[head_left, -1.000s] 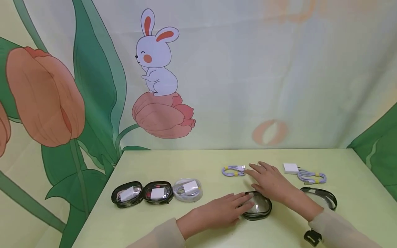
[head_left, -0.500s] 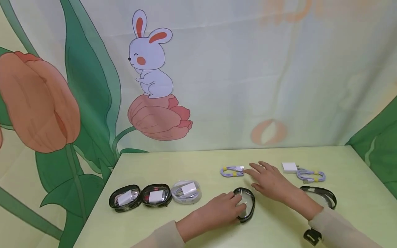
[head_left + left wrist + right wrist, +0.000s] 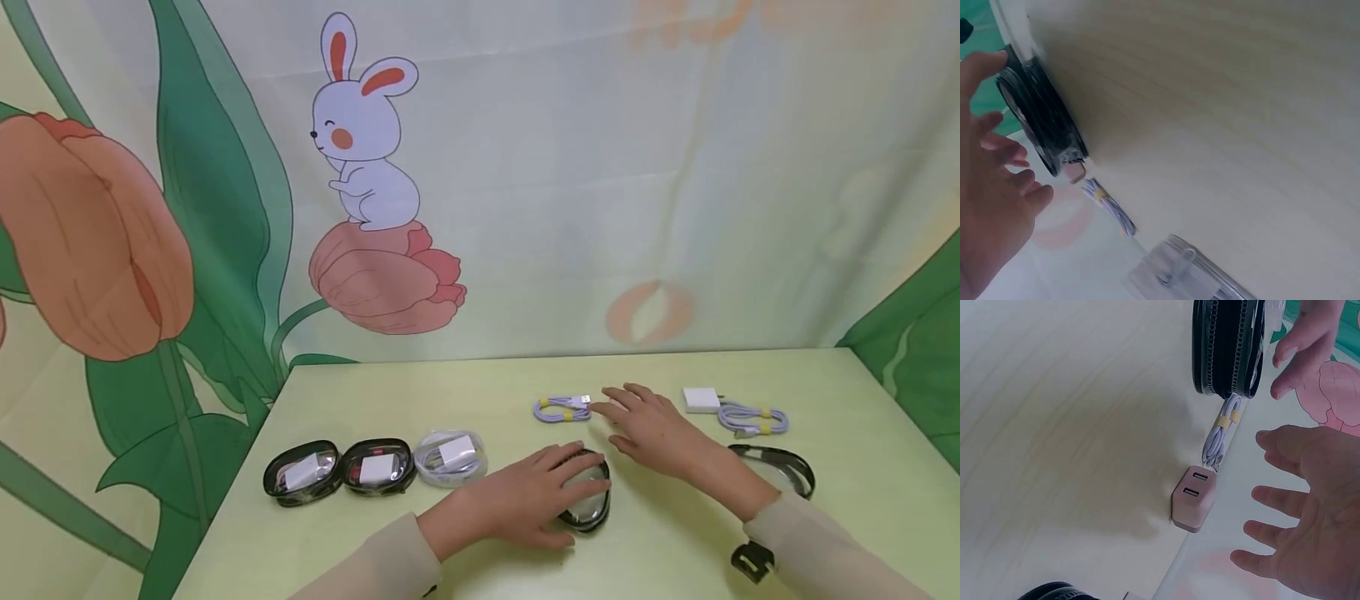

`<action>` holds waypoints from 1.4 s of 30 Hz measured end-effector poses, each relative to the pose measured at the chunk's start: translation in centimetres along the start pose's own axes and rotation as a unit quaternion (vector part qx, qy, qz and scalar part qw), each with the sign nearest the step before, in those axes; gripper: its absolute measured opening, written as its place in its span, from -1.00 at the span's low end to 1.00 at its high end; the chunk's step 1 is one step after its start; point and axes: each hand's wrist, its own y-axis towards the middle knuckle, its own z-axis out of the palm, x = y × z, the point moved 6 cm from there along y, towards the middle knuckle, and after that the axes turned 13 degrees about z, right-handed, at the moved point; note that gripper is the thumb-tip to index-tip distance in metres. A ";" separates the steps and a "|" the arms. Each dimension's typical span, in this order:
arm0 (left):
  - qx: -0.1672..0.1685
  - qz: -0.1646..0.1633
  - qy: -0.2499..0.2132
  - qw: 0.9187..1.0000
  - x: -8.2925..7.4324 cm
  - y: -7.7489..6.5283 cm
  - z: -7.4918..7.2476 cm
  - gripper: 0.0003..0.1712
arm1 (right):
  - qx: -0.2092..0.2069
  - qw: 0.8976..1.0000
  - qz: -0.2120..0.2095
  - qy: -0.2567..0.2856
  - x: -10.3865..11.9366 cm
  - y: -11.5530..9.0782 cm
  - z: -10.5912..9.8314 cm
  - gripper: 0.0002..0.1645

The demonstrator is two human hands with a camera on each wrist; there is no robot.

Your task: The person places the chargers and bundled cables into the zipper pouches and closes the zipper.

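Note:
An oval clear-topped case (image 3: 591,506) with a black rim lies mid-table in the head view. My left hand (image 3: 517,498) is spread over its left side, fingers extended; contact is hard to tell. The left wrist view shows the thumb (image 3: 988,65) at the edge of the case. My right hand (image 3: 654,429) hovers with loose, parted fingers, holding nothing. Near it lies a coiled lilac cable (image 3: 550,418) with yellow ties. Beside that cable, a pink charger plug (image 3: 1191,509) with two USB ports shows in the right wrist view; the right hand hides it from the head view.
Two black-rimmed cases (image 3: 303,473) and a clear case (image 3: 453,458), each holding a white item, line the left. A white charger (image 3: 701,400) and another lilac cable (image 3: 752,419) lie back right. Another black-rimmed case (image 3: 795,462) sits beyond the right forearm.
The oval case has shifted left and turned, its long side now pointing away from me. My left fingers curled over it, then straightened. The right hand stays nearly still.

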 end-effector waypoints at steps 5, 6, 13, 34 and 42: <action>0.029 0.015 -0.033 0.999 0.3 -0.4 0.7 -0.09 | 0.005 1.000 0.004 -0.002 0.0 0.0 -0.1 -0.40; 0.029 0.015 -0.033 0.999 0.4 -0.4 0.8 -0.11 | 0.004 1.000 0.005 -0.002 0.0 0.0 -0.1 -0.40; 0.020 -0.059 0.020 0.998 0.6 0.0 0.7 -0.18 | 0.000 1.000 0.006 0.000 -0.2 0.1 0.2 -0.40; 0.066 -0.117 -0.043 0.990 0.9 0.9 0.5 -0.06 | 0.048 0.996 -0.057 0.045 -0.7 2.9 1.6 -0.42; 0.034 -0.131 -0.068 0.989 1.6 -0.1 0.4 -0.10 | 0.109 0.992 -0.035 0.057 -1.1 5.3 3.2 -0.40</action>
